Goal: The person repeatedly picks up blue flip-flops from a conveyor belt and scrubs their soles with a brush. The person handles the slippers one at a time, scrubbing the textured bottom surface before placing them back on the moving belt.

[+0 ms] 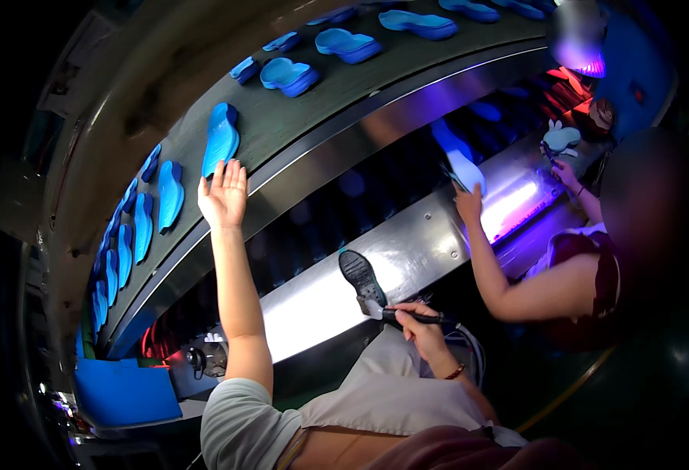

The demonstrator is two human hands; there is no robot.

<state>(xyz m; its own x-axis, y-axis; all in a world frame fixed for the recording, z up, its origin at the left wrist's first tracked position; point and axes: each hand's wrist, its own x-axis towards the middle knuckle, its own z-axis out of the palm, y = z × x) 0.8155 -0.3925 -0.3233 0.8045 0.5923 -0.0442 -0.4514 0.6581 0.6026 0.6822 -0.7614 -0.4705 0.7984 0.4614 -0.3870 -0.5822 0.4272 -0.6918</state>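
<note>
My left hand (224,196) reaches over the upper belt with palm up and fingers stretched out. Its fingertips are at the near end of a blue shoe sole (221,135); whether they touch it I cannot tell. Lower down, my right hand (424,333) is closed round a black-handled brush (403,315) with a pale tip. That tip is at the heel end of a dark, ridged shoe outsole (358,272), which lies on the shiny metal ledge (305,309) in front of me.
More blue soles (285,76) lie along the curving dark belt (321,102). To the right, a co-worker's hand (470,202) holds a blue-white sole (460,160) beside a purple-lit lamp (509,207). A clear bottle (210,359) and a blue panel (125,392) are at lower left.
</note>
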